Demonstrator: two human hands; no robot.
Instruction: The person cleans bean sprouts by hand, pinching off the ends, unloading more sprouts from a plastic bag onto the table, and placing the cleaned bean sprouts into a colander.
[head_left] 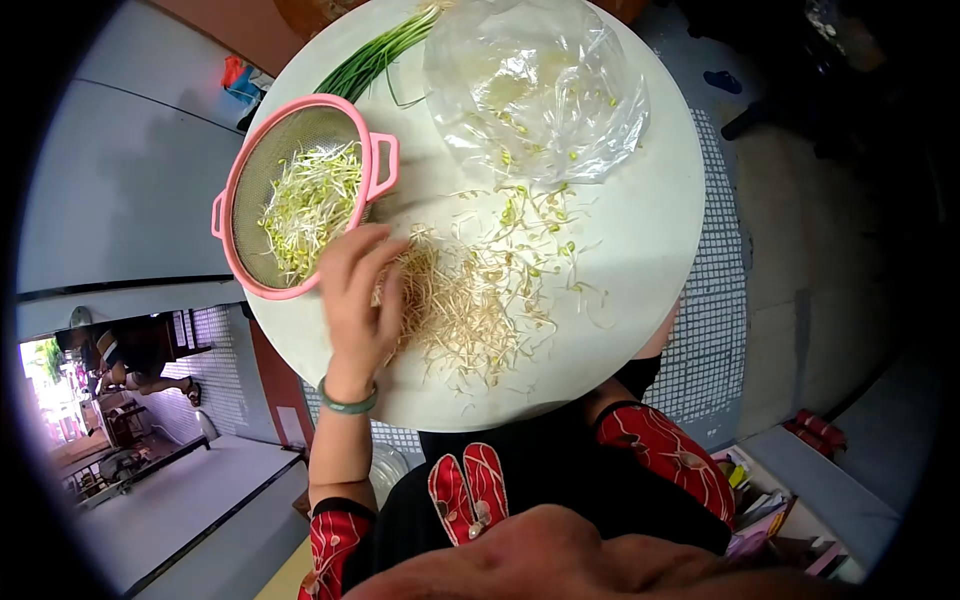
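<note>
My left hand [362, 290], a green bangle on its wrist, is over the left side of a loose pile of bean sprout trimmings [480, 315], close to the rim of a pink-rimmed mesh colander [245, 180]. Its fingers are slightly blurred but look apart, with nothing visible in them. White and yellow-green bean sprouts [315, 200] lie heaped in the colander. A few greener sprouts [530, 215] are scattered beyond the trimmings. On the right, my forearm goes down below the table edge, and my right hand is out of sight.
A clear plastic bag [540, 90] with some sprouts inside sits at the back of the round white table [640, 250]. Long green stalks [375, 58] lie behind the colander. Another person [130, 360] is far off at the left.
</note>
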